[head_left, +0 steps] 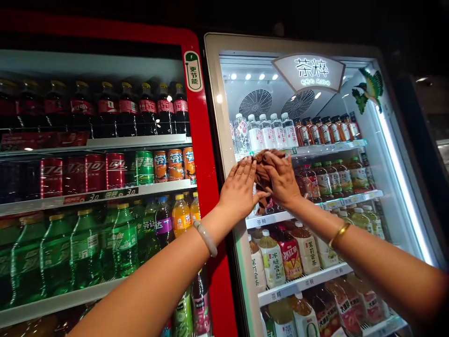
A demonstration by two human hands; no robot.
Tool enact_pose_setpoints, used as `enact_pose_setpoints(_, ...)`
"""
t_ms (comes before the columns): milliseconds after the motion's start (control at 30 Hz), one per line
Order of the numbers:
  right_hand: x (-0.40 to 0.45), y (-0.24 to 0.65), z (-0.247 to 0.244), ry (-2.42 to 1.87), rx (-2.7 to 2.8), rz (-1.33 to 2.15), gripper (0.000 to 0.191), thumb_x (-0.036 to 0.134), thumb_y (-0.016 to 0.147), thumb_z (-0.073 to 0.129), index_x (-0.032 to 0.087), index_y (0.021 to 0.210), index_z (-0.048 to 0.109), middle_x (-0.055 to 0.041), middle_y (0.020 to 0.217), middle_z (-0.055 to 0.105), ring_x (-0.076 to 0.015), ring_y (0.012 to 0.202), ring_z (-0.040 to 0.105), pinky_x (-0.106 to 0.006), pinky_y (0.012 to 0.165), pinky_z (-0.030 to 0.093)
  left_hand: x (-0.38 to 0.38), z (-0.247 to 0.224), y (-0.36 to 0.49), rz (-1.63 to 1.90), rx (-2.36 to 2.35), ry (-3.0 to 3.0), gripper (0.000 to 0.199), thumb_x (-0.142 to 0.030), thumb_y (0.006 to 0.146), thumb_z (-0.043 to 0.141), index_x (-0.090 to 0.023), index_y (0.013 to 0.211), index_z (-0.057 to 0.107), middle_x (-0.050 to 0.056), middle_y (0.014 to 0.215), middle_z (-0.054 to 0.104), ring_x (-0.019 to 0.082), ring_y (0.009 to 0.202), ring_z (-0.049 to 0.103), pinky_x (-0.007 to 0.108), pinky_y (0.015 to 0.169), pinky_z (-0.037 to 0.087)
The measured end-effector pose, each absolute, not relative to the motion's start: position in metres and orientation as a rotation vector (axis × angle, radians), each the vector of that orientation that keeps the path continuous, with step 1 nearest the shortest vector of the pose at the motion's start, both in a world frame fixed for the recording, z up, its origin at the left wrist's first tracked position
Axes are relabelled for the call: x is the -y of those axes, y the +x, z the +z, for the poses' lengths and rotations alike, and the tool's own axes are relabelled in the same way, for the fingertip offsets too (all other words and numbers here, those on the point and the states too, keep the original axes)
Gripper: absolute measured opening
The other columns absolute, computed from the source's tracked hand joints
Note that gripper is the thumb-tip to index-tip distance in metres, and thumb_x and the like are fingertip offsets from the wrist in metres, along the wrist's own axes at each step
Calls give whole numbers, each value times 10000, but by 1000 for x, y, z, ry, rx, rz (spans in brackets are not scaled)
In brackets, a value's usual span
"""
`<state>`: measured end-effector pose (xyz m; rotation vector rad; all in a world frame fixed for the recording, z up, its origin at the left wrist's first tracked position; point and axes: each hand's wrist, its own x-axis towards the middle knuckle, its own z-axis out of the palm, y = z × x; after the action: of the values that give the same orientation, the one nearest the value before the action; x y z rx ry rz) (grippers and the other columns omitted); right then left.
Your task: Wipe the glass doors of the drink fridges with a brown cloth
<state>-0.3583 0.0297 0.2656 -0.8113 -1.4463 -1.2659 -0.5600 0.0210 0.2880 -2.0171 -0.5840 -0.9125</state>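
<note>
A bunched brown cloth lies against the glass door of the right-hand drinks fridge, near the door's left frame. My left hand, with a pale bangle at the wrist, presses on the cloth's left side, its fingers over the fabric and its thumb stretched to the right. On the cloth's right side, my right hand has bent fingers gripping the folds; a gold bangle circles that forearm. Both hands meet close together over the cloth. Parts of the cloth are hidden beneath the fingers and palms.
Behind the glass stand rows of drink bottles on white shelves. An illuminated sign and a bird decoration are at the top. Left of it stands a red-framed fridge with cola bottles, cans and green bottles.
</note>
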Motion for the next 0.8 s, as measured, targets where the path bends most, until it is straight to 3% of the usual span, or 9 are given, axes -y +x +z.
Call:
enact_pose_setpoints(167, -42, -382, 285, -703, 1617, -1324, 519, 430, 1036, 371, 243, 1507, 484, -85, 1630, 453, -270, 1502, 406, -559, 1307, 259, -40, 299, -568, -1103, 625, -1993, 1070, -781, 946, 364, -26, 1659, 104, 265, 1721, 208, 383, 1627, 102, 557, 1328, 83)
enact_pose_setpoints(300, -49, -384, 341, -827, 1501, -1339, 522, 383, 1030, 416, 271, 1538, 450, -53, 1611, 481, -258, 1461, 457, -511, 1280, 327, -51, 341, -567, -1148, 509, -2000, 1048, -784, 939, 387, -98, 1671, 83, 238, 1736, 183, 400, 1628, 83, 591, 1314, 0)
enact_pose_setpoints(400, -56, -381, 352, -922, 1345, -1277, 519, 341, 1022, 435, 233, 1530, 455, -81, 1594, 484, -259, 1462, 452, -474, 1234, 396, -55, 356, -564, -1059, 367, -2042, 1087, -771, 900, 528, -145, 1676, 93, 207, 1756, 111, 399, 1631, 40, 578, 1313, 1)
enact_pose_setpoints(500, -61, -385, 339, -951, 1274, -1271, 572, 288, 1010, 410, 201, 1574, 374, -106, 1631, 421, -251, 1523, 377, -497, 1269, 351, -59, 353, -564, -990, 283, -2063, 1211, -760, 802, 693, -128, 1666, 128, 213, 1760, 16, 442, 1620, -24, 594, 1304, 8)
enact_pose_setpoints(633, -59, -387, 330, -908, 1345, -1248, 631, 296, 1008, 415, 238, 1620, 270, -100, 1687, 332, -226, 1588, 272, -514, 1299, 313, -62, 350, -563, -960, 253, -2063, 1189, -712, 812, 725, -147, 1666, 119, 192, 1762, -43, 458, 1612, -67, 649, 1280, 0)
enact_pose_setpoints(800, -53, -366, 352, -708, 1515, -1062, 672, 287, 1016, 393, 230, 1640, 151, -119, 1643, 411, -206, 1532, 396, -506, 1257, 395, -63, 365, -545, -994, 308, -2022, 1101, -593, 808, 785, -248, 1663, 183, 139, 1775, -30, 447, 1619, -38, 632, 1298, 18)
